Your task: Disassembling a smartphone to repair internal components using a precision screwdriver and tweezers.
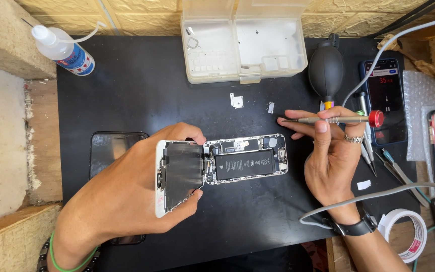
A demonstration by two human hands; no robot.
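An opened smartphone (247,158) lies on a black mat (142,90), its battery and circuit boards exposed. My left hand (127,196) grips the lifted white-framed screen panel (179,174), folded back from the phone's left end. My right hand (328,156) holds a slim silver screwdriver with a red cap (338,120) level, its tip pointing left, above and right of the phone. A ring and a black wrist strap with a grey cable (378,194) are on that arm.
A clear plastic parts box (245,48) stands open at the back. Two small metal plates (236,100) lie below it. A squeeze bottle (64,49), black air blower (325,68), second phone with lit screen (386,98), tweezers (396,168), tape roll (409,231) and dark glass panel (112,148) surround the work.
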